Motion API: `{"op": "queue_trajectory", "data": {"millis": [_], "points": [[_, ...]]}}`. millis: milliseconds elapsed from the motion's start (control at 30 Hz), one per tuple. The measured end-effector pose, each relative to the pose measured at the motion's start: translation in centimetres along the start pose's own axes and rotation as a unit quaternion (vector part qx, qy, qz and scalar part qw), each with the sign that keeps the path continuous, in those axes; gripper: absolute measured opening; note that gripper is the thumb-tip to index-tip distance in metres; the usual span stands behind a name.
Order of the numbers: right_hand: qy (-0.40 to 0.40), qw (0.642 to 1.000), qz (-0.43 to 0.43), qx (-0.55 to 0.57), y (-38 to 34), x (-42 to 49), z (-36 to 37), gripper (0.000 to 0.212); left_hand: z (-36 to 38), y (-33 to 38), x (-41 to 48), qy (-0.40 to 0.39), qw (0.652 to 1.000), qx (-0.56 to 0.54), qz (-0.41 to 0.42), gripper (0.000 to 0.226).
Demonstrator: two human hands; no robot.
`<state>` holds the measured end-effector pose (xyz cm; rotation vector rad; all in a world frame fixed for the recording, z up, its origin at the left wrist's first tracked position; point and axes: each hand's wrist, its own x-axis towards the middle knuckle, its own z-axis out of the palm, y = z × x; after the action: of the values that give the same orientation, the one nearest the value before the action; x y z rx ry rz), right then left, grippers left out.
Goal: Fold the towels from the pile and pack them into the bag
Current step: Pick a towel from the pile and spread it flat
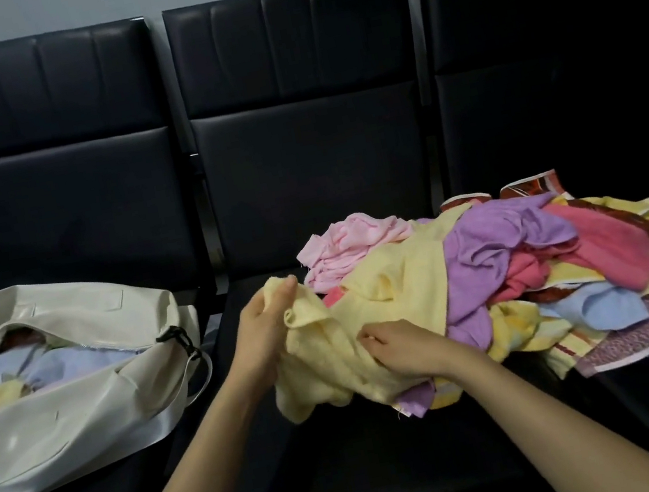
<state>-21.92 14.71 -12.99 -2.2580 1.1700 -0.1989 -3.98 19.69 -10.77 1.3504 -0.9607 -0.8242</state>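
- Your left hand pinches the yellow towel corner, lifting it clear of the pile.
- Your right hand, fingers curled, presses the towel's middle beside the pile, steadying it.

Both forearms bare, coming in from the bottom edge and angling up twd the middle. Left hand sits at about 10 o'clock from the right one, thumb up, fingers curled shut, pinching yellow cloth. Right hand is palm down, fingers bent and pressing on the same cloth, wrist cocked a bit. Hands close but not touching.
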Motion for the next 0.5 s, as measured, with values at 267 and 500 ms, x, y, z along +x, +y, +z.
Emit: {"op": "queue_trajectory", "data": {"millis": [267,500], "points": [[0.041,0.988,-0.062,0.135,-0.8,0.4,-0.5,0.014,1.5,-0.8,-1.1,-0.046,0.99,0.128,-0.048,0.058],[0.145,0.921,0.089,0.349,1.9,2.1,-1.8,0.02,-1.1,-2.0,-0.8,-0.24,0.884,0.4,-0.027,0.019]]}}
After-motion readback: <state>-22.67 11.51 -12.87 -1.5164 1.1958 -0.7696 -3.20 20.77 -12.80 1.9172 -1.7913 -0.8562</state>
